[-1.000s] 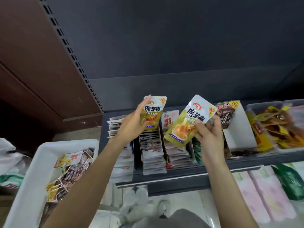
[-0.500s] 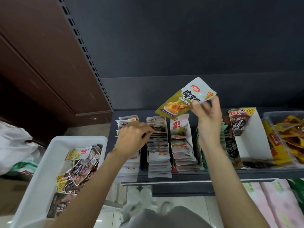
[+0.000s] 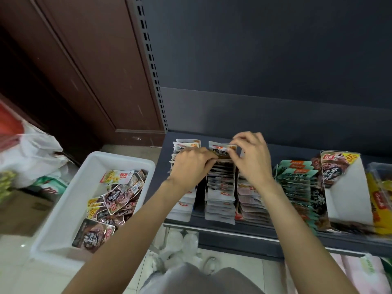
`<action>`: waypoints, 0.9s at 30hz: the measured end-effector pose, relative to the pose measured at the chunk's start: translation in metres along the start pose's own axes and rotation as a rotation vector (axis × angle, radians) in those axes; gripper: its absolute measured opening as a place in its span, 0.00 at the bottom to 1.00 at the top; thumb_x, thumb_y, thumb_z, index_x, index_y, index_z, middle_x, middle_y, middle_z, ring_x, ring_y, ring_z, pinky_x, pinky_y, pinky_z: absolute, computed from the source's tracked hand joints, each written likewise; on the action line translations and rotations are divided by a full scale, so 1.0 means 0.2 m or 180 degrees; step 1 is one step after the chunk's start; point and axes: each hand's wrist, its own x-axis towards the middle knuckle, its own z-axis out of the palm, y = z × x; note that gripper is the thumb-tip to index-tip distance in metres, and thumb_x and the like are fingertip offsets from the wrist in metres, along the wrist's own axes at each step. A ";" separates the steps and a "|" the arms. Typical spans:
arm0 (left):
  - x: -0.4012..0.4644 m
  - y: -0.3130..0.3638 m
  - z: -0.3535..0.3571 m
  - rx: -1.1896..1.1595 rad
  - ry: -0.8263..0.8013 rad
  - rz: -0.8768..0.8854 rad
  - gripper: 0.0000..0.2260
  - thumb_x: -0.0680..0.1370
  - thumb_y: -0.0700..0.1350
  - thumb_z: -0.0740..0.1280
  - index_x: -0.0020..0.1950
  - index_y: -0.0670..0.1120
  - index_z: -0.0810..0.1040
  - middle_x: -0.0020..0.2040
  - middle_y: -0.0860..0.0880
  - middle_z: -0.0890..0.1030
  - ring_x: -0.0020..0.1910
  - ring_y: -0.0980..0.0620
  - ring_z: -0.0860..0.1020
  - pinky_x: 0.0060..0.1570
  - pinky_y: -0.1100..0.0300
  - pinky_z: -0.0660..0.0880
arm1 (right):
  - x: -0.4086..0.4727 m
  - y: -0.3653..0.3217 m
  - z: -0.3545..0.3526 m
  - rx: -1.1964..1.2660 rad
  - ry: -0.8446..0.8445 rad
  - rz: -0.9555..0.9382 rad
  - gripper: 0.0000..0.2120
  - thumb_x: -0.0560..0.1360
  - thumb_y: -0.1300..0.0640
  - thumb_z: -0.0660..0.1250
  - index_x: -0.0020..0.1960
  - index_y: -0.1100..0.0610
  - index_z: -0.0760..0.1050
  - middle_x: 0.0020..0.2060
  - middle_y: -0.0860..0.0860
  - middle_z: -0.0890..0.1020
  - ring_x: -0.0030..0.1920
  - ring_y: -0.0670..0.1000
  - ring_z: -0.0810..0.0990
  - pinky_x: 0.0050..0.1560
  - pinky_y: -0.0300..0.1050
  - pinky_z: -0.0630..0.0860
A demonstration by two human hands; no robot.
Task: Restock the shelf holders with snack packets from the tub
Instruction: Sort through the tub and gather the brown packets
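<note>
Head view: glossy flat snack packet (image 3: pixel 220 150)

A brown wooden door (image 3: pixel 70 66) is seen at the upper left, beside a perforated shelf upright (image 3: pixel 151 60). White plastic bags (image 3: pixel 36 153) are heaped at the left edge of the tiled floor (image 3: pixel 19 270), over a cardboard box (image 3: pixel 23 211). Pink packs (image 3: pixel 356 272) are stacked at the lower right.

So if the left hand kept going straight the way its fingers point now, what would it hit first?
The left hand points rightward, fingertips already at the yellow packet at the back of the middle row. Just beyond that it would likely meet the right hand, which pinches the packet's far edge; depth is hard to judge.
</note>
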 end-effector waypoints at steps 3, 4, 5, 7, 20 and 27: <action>0.00 0.00 -0.01 0.0008 0.0015 -0.0004 0.09 0.79 0.46 0.65 0.52 0.51 0.84 0.49 0.52 0.84 0.45 0.50 0.81 0.46 0.58 0.73 | 0.00 0.02 -0.01 -0.0575 -0.0548 0.0029 0.04 0.71 0.58 0.73 0.45 0.56 0.84 0.51 0.51 0.79 0.50 0.57 0.72 0.51 0.51 0.74; -0.01 0.01 -0.01 0.0073 -0.0076 -0.0039 0.10 0.80 0.47 0.63 0.53 0.53 0.83 0.50 0.53 0.83 0.48 0.51 0.81 0.47 0.59 0.71 | 0.00 0.02 0.00 -0.0677 -0.0735 0.0106 0.05 0.72 0.58 0.72 0.47 0.56 0.84 0.53 0.51 0.78 0.51 0.57 0.72 0.52 0.52 0.73; 0.01 0.02 0.00 0.0134 -0.0175 -0.0070 0.11 0.81 0.48 0.61 0.55 0.54 0.82 0.52 0.54 0.83 0.50 0.51 0.80 0.47 0.60 0.70 | 0.00 0.03 -0.01 -0.0742 -0.0879 0.0220 0.06 0.73 0.56 0.71 0.48 0.55 0.84 0.54 0.51 0.78 0.52 0.57 0.71 0.53 0.52 0.73; 0.02 0.03 0.01 0.0275 -0.0320 -0.0168 0.13 0.81 0.48 0.58 0.57 0.55 0.81 0.53 0.54 0.82 0.51 0.51 0.79 0.44 0.60 0.67 | 0.02 0.01 -0.03 -0.0812 -0.1103 0.0389 0.07 0.75 0.54 0.69 0.51 0.54 0.84 0.57 0.51 0.77 0.54 0.58 0.70 0.54 0.52 0.71; -0.88 -0.62 -0.25 -0.0683 0.1997 -0.1727 0.10 0.78 0.44 0.61 0.45 0.43 0.80 0.39 0.51 0.80 0.39 0.57 0.74 0.38 0.59 0.70 | -0.15 -0.82 0.08 0.1183 -0.0904 -0.0352 0.11 0.77 0.62 0.64 0.58 0.55 0.78 0.51 0.48 0.81 0.51 0.47 0.78 0.51 0.41 0.74; -1.36 -1.30 -0.15 -0.0977 0.0482 -0.3012 0.08 0.77 0.40 0.66 0.52 0.53 0.77 0.52 0.52 0.82 0.46 0.53 0.79 0.42 0.61 0.73 | -0.25 -1.18 0.69 0.1195 -0.1922 0.0019 0.09 0.77 0.60 0.65 0.55 0.51 0.79 0.50 0.44 0.81 0.41 0.42 0.77 0.43 0.42 0.76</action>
